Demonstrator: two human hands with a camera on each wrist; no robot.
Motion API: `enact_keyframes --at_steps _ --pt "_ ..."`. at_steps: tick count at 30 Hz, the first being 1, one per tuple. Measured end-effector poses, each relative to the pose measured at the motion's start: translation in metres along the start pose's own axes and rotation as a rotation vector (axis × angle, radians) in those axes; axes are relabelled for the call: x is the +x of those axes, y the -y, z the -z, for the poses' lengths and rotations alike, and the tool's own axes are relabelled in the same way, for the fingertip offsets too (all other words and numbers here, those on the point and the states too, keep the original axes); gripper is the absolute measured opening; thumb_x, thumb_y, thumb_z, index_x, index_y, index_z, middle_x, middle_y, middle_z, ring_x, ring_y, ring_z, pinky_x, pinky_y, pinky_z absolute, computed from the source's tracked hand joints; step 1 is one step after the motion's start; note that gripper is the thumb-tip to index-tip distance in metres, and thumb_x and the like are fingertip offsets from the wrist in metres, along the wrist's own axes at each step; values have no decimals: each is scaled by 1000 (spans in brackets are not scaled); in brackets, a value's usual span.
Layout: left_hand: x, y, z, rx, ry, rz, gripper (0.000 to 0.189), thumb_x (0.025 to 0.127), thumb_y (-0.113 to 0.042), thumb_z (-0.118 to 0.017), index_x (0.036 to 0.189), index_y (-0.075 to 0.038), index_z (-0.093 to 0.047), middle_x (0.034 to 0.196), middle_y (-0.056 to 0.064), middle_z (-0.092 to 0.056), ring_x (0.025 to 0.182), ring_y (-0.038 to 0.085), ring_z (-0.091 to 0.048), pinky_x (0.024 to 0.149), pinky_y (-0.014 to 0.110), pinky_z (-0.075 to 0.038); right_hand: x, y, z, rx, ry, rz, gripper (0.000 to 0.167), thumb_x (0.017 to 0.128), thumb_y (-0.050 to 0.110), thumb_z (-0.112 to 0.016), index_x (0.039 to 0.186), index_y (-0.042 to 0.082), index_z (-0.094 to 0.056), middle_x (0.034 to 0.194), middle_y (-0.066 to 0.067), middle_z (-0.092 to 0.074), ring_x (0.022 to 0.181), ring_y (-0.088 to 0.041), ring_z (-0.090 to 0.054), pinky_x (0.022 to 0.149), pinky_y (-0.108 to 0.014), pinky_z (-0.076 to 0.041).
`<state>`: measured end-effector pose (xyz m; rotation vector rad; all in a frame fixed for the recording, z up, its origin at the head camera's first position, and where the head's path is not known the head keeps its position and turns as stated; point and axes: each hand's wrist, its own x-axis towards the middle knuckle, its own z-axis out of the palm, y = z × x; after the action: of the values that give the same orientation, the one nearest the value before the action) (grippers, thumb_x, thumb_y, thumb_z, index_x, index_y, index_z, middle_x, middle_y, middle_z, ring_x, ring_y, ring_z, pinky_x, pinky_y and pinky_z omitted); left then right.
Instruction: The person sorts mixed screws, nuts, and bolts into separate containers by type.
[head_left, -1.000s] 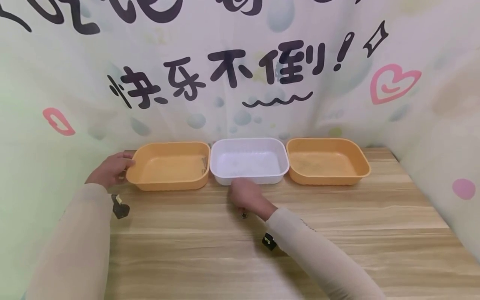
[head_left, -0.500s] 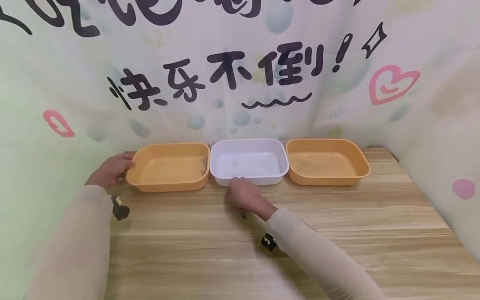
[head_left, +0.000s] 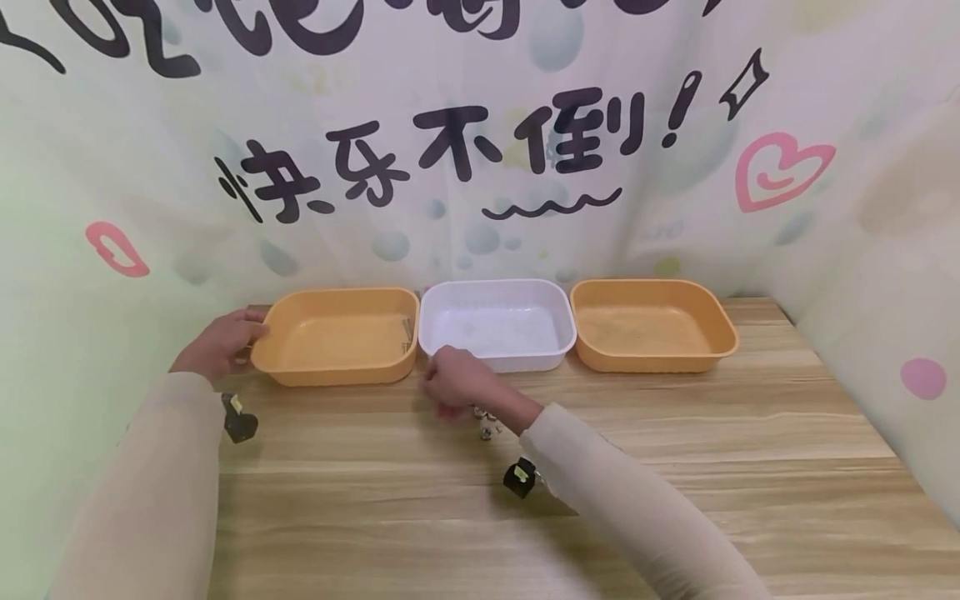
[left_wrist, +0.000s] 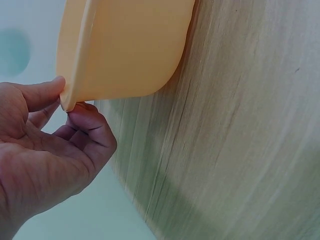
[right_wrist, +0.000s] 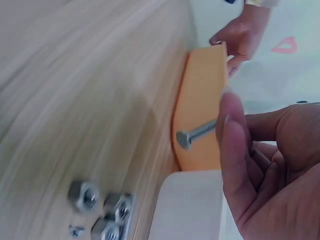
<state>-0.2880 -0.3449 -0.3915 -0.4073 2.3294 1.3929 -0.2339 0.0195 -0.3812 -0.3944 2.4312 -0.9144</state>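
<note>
My left hand (head_left: pixel 221 343) grips the left end of an orange tray (head_left: pixel 330 372), its thumb and fingers pinching the rim (left_wrist: pixel 77 75). Between the thumb and fingers of my right hand (head_left: pixel 461 382) is a metal screw (right_wrist: pixel 201 131) with a round head, pointing out toward the orange tray in the right wrist view. That hand hovers over the table just in front of the gap between the orange and white trays. A few screws (head_left: pixel 407 332) lie at the right end inside the orange tray. Several hex nuts (right_wrist: pixel 84 195) sit on the table below my right wrist.
A white tray (head_left: pixel 517 364) stands in the middle of the row, with a second orange tray (head_left: pixel 648 364) to its right. All three line up along the back of the wooden table (head_left: pixel 675 467), against a printed cloth backdrop (head_left: pixel 480 75).
My right hand has risen slightly and shifted left from the front of the white tray, uncovering more of the hardware on the table. The left hand keeps its grip on the rim.
</note>
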Motion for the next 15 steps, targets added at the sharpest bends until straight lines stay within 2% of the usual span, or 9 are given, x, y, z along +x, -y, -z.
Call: enact_keyframes --at_steps 4,8,12,15 --pt "-1 0 1 2 4 5 56 104 -25 -37 152 -2 -20 124 12 -43 95 20 -52 77 29 -51 5 3 4 336 90 -4 23 97 10 -55 112 -2 -67 67 -12 -67 51 -16 -63 46 -26 -51" --pt "-1 1 2 5 4 4 56 104 -24 -38 152 -2 -19 121 11 -44 93 19 -53 76 28 -51 14 3 9 667 154 -41 28 97 10 -54 120 -4 -62 72 -12 -68 56 -16 -66 49 -24 -53" --pt "0 1 2 6 -3 2 56 104 -24 -38 152 -3 -19 121 11 -45 94 19 -53 76 28 -51 23 0 12 900 160 -78 37 98 13 -56 131 -3 -54 74 -8 -69 60 -14 -69 52 -21 -53" --pt "2 1 0 -2 5 1 56 104 -25 -37 153 -3 -19 125 12 -43 96 21 -52 77 29 -50 29 -2 13 1027 143 -108 41 98 12 -56 136 -3 -48 72 -7 -69 60 -12 -69 52 -19 -52"
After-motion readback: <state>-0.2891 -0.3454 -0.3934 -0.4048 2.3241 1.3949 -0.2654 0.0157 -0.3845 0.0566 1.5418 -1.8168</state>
